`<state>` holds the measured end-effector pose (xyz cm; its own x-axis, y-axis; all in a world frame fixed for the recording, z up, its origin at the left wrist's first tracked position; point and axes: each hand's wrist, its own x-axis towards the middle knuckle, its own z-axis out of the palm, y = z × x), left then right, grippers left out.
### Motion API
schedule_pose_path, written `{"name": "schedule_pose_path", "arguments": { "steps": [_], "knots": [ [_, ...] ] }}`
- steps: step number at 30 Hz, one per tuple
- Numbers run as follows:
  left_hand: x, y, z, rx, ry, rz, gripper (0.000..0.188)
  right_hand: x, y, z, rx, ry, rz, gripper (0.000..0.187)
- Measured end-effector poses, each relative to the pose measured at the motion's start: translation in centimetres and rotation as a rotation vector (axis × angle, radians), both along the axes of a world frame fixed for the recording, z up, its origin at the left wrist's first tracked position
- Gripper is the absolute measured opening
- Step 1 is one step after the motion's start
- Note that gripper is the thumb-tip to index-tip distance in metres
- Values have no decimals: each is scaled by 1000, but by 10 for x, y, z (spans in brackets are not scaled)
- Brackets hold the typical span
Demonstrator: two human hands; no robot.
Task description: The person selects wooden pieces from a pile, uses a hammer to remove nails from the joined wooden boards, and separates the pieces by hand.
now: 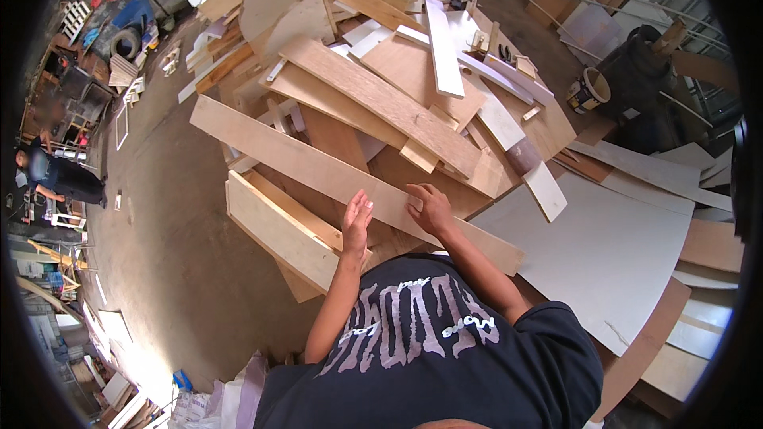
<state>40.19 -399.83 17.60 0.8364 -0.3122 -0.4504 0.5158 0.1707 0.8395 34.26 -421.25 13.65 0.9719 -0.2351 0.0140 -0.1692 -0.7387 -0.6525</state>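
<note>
A long pale wooden board (310,168) lies slantwise in front of me, from the far left to the near right beside my body. My right hand (430,210) is on it, thumb on its face and bent fingers at its far edge. Against the board's near side my left hand (357,222) is held up, fingers stretched and nothing in it. Whether its palm touches the board I cannot tell. Below and left of this hand is a shallow wooden box-like piece (278,222) with raised sides.
Planks and panels, among them a wide brown plank (381,103) and a white strip (443,48), pile up beyond the board. A large white sheet (604,246) lies to the right. A bucket (589,90) stands at the back right. Another person (60,175) is far left.
</note>
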Motion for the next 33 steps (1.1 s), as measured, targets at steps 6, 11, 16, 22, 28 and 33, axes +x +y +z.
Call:
{"name": "schedule_pose_path", "arguments": {
  "steps": [6, 11, 16, 22, 28, 33],
  "knots": [
    [0, -10, -25, 18, -5, -43, 64, -49, -11, -13, -303, 104, 42, 100],
    [-3, -13, -27, 49, -56, -104, 56, -57, -4, -32, -201, 231, 71, 122],
    [-8, 0, -29, 23, -178, -78, 47, -41, 6, -15, -283, 138, 66, 122],
    [-10, 16, -20, -6, -252, -14, 39, 4, 28, -15, -305, -6, 82, 115],
    [-8, 37, -21, -26, -255, -3, 33, 5, 49, -14, -375, -4, 0, 106],
    [-5, 34, -21, 106, -354, -32, 29, -14, 31, 2, 25, -149, -85, 72]
  ]
}}
